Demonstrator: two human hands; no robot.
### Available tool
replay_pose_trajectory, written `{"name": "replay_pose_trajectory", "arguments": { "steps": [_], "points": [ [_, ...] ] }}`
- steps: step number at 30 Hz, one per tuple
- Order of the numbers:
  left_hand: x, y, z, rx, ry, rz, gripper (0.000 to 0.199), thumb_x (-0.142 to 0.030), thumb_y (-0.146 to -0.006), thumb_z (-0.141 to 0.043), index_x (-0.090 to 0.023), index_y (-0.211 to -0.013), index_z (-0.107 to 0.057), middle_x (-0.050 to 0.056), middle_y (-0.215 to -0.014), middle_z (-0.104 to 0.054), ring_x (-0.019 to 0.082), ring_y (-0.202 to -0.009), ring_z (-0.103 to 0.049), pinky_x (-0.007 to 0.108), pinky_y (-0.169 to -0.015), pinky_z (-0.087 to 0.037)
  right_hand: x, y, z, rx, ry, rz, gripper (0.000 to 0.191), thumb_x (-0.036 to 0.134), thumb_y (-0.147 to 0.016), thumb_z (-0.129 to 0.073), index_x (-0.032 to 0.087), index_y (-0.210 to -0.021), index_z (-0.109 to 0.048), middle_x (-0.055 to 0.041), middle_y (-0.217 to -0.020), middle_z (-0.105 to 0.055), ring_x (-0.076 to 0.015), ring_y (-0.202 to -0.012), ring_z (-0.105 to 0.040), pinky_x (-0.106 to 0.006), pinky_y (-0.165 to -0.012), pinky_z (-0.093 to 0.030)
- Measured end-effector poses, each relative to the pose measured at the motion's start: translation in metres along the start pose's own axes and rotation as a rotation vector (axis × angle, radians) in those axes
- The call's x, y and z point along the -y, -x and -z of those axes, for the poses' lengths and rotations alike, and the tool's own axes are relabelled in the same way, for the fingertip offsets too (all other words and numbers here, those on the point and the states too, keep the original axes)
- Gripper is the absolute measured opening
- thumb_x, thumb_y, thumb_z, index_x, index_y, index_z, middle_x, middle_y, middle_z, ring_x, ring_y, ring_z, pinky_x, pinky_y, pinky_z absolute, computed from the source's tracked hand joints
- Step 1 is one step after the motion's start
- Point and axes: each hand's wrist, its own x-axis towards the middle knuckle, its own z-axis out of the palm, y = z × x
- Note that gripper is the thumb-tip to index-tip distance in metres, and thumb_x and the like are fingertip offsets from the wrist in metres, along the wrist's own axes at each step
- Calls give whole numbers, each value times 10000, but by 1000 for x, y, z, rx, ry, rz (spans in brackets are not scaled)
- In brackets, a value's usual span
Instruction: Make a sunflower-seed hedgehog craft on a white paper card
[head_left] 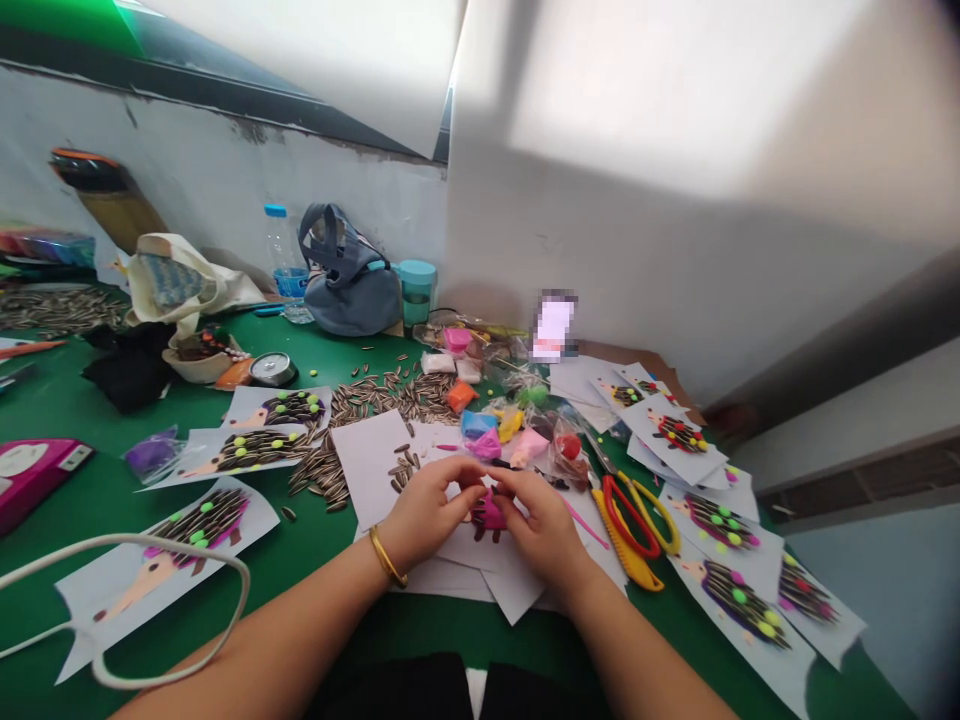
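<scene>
My left hand point(435, 505), with a gold bangle point(388, 557) on its wrist, and my right hand point(541, 520) meet above a white paper point(465, 550). Both hands are closed, thumbs and fingertips pinched close together. Whatever small thing they hold is hidden. Under the fingertips a magenta clay shape point(491, 510) with dark brown bits lies on the paper, partly covered by my fingers. Loose sunflower seeds point(406, 465) rest on the paper beside my left hand. Bags of coloured clay point(484, 430) lie just beyond the hands.
Seed-covered hedgehog pictures point(739, 600) lie at right, more point(187, 530) at left. Red-handled scissors point(630, 515) and a yellow cutter point(626, 545) sit right of my hand. A white cable point(244, 590) loops over my left forearm. A seed pile point(397, 395), bag point(352, 285) and bottle point(281, 260) stand behind.
</scene>
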Motion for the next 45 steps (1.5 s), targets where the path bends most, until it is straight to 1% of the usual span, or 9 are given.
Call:
{"name": "replay_pose_trajectory", "arguments": {
  "steps": [4, 8, 11, 14, 19, 26, 29, 37, 45],
  "points": [
    [7, -4, 2, -16, -144, 58, 73, -216, -873, -589, -215, -914, -650, 1, -865, -689, 165, -821, -633, 287, -773, -472, -8, -1, 4, -20, 42, -107, 159, 203, -910, -539, 240, -982, -676, -50, -978, -720, -213, -910, -654, -342, -822, -497],
    [11, -7, 5, 26, -302, 112, 100, -186, -864, -566, -218, -857, -661, 3, -843, -702, 171, -797, -628, 283, -730, -448, -9, -4, 8, 27, 117, -105, 144, 155, -862, -562, 225, -859, -687, -50, -952, -707, -220, -937, -628, -340, -839, -467],
    [12, -8, 7, 66, -406, 141, 124, -197, -867, -560, -220, -883, -681, 20, -873, -721, 185, -811, -641, 287, -717, -437, -8, -5, 10, 97, 147, -176, 165, 138, -845, -559, 228, -855, -696, -27, -868, -711, -202, -839, -630, -316, -767, -461],
    [12, -8, 8, 103, -484, 146, 141, -219, -878, -555, -221, -894, -694, 31, -883, -733, 201, -816, -651, 297, -712, -428, -9, -4, 10, 157, 139, -216, 193, 134, -839, -547, 238, -871, -706, -10, -867, -722, -191, -807, -637, -295, -726, -456],
    [11, -8, 8, 119, -512, 143, 147, -220, -885, -549, -227, -887, -696, 27, -872, -736, 204, -813, -655, 293, -701, -421, -9, -3, 8, 161, 138, -240, 172, 147, -834, -541, 232, -817, -689, -2, -785, -703, -173, -721, -620, -265, -636, -441],
    [10, -8, 9, 120, -505, 149, 141, -220, -884, -558, -227, -888, -698, 28, -873, -736, 198, -813, -654, 282, -702, -421, -7, -4, -1, 75, 151, -134, 142, 96, -801, -571, 207, -798, -659, -26, -825, -645, -189, -822, -589, -298, -743, -442],
    [10, -8, 8, 119, -504, 152, 138, -219, -882, -558, -226, -871, -695, 24, -859, -734, 196, -805, -653, 281, -695, -416, -9, -4, -5, 56, 159, -122, 142, 91, -811, -576, 205, -804, -660, -32, -841, -630, -195, -837, -580, -309, -754, -438],
    [9, -8, 9, 118, -504, 152, 134, -215, -877, -559, -228, -854, -691, 19, -845, -733, 194, -791, -651, 279, -682, -406, -12, -4, -9, 77, 242, -99, 150, 87, -834, -581, 207, -808, -668, -33, -840, -632, -199, -837, -576, -313, -752, -435],
    [10, -9, 8, 117, -516, 145, 144, -224, -882, -556, -231, -864, -699, 23, -857, -740, 200, -797, -657, 284, -686, -410, -9, -6, -10, 108, 435, 4, 108, 123, -850, -605, 196, -824, -681, -52, -823, -641, -224, -839, -573, -337, -742, -394]
  ]
}}
